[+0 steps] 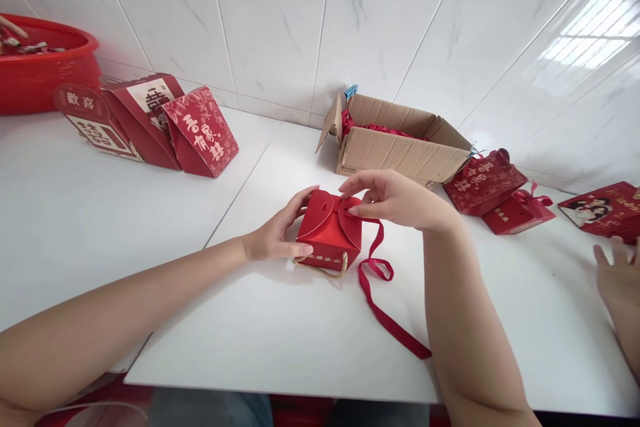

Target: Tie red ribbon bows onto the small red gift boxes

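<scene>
A small red gift box (327,237) with rounded top flaps stands on the white table. My left hand (274,232) grips its left side, thumb on the front and fingers behind. Bent over the right flap, my right hand (393,199) pinches a dark red ribbon (395,330) close to the flap's edge. From there the ribbon loops and trails down the table towards me. Whether its end passes through a hole is hidden by the fingers. A twisted beige cord handle (325,272) hangs along the box's front, below gold lettering.
Behind the box stands an open cardboard carton (400,155) with red ribbon inside. Red gift boxes (203,133) are at left, by a red basin (50,77). More boxes (520,212) sit at right, near another person's hand (617,273). A tiled wall (270,20) bounds the table.
</scene>
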Tool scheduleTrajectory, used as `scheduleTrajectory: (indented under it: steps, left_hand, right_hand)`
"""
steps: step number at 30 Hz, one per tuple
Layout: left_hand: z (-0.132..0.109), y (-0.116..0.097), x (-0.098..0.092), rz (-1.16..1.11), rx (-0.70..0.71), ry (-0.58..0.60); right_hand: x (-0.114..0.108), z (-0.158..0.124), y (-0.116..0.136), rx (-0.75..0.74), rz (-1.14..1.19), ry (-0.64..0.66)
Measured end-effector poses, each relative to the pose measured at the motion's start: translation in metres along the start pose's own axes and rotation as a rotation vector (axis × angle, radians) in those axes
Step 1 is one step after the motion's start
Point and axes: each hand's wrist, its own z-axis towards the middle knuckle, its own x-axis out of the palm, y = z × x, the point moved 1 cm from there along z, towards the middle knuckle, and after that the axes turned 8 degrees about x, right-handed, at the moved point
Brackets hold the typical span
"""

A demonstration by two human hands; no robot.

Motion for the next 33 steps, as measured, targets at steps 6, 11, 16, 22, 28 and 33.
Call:
scheduleTrajectory:
  steps: [6,11,16,22,28,33]
  left_hand:
    - [0.001,0.0,0.001,-0.011,0.0,-0.018]
    - [0.0,0.003,0.001,-0.02,0.014,-0.005]
    - [-0.002,0.004,0.001,-0.053,-0.008,0.002]
    - [-0.001,0.002,0.0,0.006,0.001,0.002]
    - [0.0,0.001,0.002,-0.018,-0.022,-0.007]
    - [0.0,0.001,0.002,-0.002,-0.015,0.004]
  right_hand:
    - [-0.006,-0.002,-0.001,-0.027,-0.012,0.07]
    - [-0.013,0.001,-0.01,-0.263,-0.051,0.172]
    - [-0.017,0.004,-0.016,-0.294,-0.156,0.205]
    - [-0.019,0.006,-0.021,-0.32,-0.041,0.288]
    - [-0.016,0.008,-0.025,-0.291,0.192,0.366]
    - [-0.017,0.009,-0.025,-0.297,0.122,0.378]
